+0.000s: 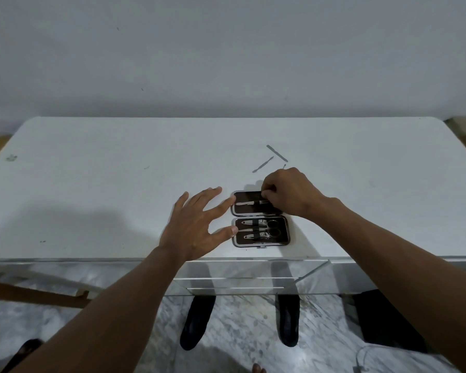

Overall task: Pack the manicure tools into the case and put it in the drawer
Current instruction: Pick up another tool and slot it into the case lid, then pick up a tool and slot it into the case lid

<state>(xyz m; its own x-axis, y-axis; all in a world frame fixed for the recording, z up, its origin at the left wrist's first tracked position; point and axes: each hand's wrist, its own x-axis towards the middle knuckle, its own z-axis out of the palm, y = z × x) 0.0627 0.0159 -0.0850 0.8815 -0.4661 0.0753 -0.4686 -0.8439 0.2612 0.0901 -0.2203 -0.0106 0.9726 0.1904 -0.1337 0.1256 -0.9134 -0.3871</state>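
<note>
A dark manicure case [258, 239] lies open on the white table top [119, 197] near the front edge. Its near half holds two nail clippers and small scissors [272, 228] under a strap. In the far half lies a slim metal tool [249, 203], and my right hand [288, 195] pinches its right end. My left hand [197, 227] rests spread beside the case, with fingertips touching its left edge. Two loose metal tools lie behind the case: a long file [277, 153] and a thinner pusher [262, 164].
A tiny metal tip [284, 166] shows just beyond my right knuckles. Drawer fronts with mirrored faces [240, 281] sit below the table edge. My two dark shoes [197, 321] stand on the marble floor. A wall runs behind the table.
</note>
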